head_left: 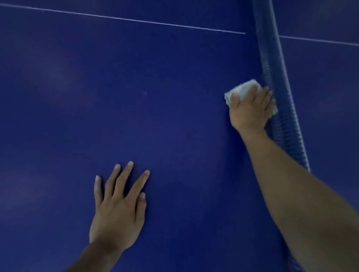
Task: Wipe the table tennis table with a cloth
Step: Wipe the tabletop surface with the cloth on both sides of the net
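The dark blue table tennis table [135, 83] fills the view. A folded white cloth [244, 88] lies on it right beside the net [278, 82]. My right hand [249, 109] presses flat on the cloth with straight fingers, fingertips close to the net. My left hand [118, 209] rests flat on the table nearer to me, fingers spread, holding nothing.
The blue net runs from the top right down towards the lower right, behind my right forearm. A thin white centre line [121, 19] crosses the table at the top and carries on beyond the net.
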